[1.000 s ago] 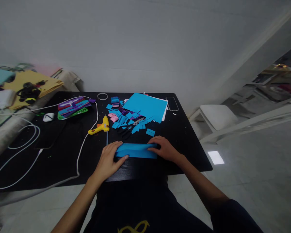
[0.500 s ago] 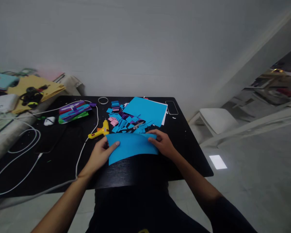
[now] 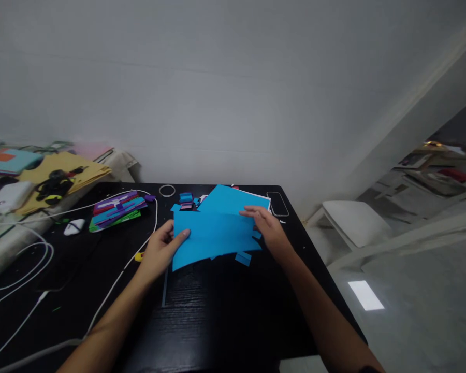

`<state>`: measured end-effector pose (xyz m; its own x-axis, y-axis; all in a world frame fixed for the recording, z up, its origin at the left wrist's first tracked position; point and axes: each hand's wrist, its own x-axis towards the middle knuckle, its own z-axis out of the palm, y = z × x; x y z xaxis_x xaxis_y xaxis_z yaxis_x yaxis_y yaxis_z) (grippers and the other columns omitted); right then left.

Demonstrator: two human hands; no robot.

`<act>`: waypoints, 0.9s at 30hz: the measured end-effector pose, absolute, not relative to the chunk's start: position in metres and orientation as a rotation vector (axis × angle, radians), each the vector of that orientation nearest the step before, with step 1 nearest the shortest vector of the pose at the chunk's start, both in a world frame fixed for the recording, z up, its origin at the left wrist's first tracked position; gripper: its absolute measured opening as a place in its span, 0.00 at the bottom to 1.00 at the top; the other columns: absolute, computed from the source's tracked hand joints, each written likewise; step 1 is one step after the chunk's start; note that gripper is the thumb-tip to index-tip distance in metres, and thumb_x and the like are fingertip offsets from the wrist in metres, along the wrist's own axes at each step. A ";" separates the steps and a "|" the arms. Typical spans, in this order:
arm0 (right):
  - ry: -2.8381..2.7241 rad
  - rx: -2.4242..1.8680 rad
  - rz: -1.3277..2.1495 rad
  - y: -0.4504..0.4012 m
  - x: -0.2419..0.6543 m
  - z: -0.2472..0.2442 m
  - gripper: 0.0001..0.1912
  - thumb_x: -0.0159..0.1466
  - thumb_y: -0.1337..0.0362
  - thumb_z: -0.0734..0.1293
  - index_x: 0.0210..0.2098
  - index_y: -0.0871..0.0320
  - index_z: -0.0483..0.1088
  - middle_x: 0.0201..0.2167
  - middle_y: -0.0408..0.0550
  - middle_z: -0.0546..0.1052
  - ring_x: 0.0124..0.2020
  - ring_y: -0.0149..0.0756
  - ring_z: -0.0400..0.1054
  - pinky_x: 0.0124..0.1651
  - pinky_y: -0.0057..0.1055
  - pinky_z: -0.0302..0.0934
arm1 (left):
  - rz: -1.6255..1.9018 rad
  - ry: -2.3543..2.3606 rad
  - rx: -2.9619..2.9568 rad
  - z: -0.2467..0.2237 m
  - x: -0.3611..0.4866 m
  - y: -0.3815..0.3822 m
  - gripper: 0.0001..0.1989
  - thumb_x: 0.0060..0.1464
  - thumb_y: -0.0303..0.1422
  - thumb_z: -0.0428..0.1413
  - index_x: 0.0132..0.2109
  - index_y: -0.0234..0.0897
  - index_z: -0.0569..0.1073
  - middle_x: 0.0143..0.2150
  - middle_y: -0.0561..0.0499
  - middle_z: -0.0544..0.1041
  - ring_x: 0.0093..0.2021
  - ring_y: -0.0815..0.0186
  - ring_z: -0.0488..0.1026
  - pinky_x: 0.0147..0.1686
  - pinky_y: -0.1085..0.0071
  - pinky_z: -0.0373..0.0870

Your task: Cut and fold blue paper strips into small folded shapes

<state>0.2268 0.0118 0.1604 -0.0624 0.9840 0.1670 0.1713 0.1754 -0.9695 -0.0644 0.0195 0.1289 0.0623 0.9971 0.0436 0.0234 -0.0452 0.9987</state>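
Observation:
A blue sheet of paper (image 3: 215,235) is held up above the table, slightly bent, its lower edge curved. My left hand (image 3: 160,248) grips its left edge, thumb on the front and fingers behind. At the upper right corner, my right hand (image 3: 270,230) has its fingers stretched out along the sheet; it does not appear to pinch the paper. Just below the sheet lies a small blue paper piece (image 3: 243,258). Most of the cut paper pile and the scissors are hidden behind the sheet. Of the yellow glue gun (image 3: 139,256), only a bit shows beside my left wrist.
Farther back lies a larger blue sheet (image 3: 233,197) over white paper. Stacked coloured strips (image 3: 118,210), a white earbud case (image 3: 74,227) and a white cable (image 3: 114,282) are on the left of the black table (image 3: 202,321). A clear phone case (image 3: 278,203) is at back right.
The held sheet now covers most of the paper pile. My right fingers have loosened from the paper's edge and straightened. My left hand keeps its grip. The head view has tilted up.

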 end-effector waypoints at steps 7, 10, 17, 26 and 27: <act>-1.465 -1.248 1.282 -0.008 0.240 0.149 0.29 0.60 0.41 0.72 0.53 0.53 0.74 0.58 0.55 0.76 0.61 0.52 0.70 0.62 0.47 0.65 | 1.143 1.082 1.119 0.101 -0.059 0.003 0.28 0.44 0.49 0.71 0.46 0.37 0.75 0.34 0.50 0.81 0.33 0.61 0.79 0.35 0.68 0.78; -1.324 -1.211 1.485 -0.008 0.232 0.119 0.30 0.53 0.46 0.79 0.49 0.55 0.75 0.53 0.54 0.79 0.55 0.53 0.74 0.58 0.50 0.68 | 1.146 1.057 1.088 0.088 -0.060 0.007 0.28 0.43 0.48 0.72 0.45 0.37 0.74 0.36 0.49 0.82 0.36 0.59 0.80 0.37 0.67 0.78; -1.178 -1.236 1.432 -0.002 0.221 0.073 0.25 0.53 0.46 0.78 0.39 0.58 0.75 0.40 0.51 0.82 0.44 0.48 0.77 0.51 0.47 0.71 | 1.127 1.142 1.360 0.066 -0.069 0.015 0.23 0.52 0.48 0.66 0.46 0.36 0.74 0.34 0.50 0.80 0.34 0.61 0.78 0.34 0.69 0.74; -1.160 -1.325 1.209 -0.001 0.220 0.054 0.23 0.56 0.50 0.75 0.39 0.53 0.62 0.28 0.42 0.75 0.30 0.38 0.71 0.34 0.35 0.67 | 1.235 1.157 1.395 0.055 -0.064 0.015 0.25 0.55 0.42 0.65 0.52 0.44 0.60 0.25 0.63 0.67 0.21 0.71 0.65 0.24 0.77 0.61; -1.161 -1.346 1.157 0.000 0.220 0.052 0.23 0.56 0.51 0.75 0.39 0.52 0.59 0.25 0.39 0.72 0.27 0.36 0.68 0.31 0.33 0.64 | 1.240 1.150 1.426 0.054 -0.064 0.015 0.23 0.56 0.42 0.65 0.51 0.44 0.61 0.24 0.63 0.66 0.21 0.71 0.64 0.24 0.77 0.60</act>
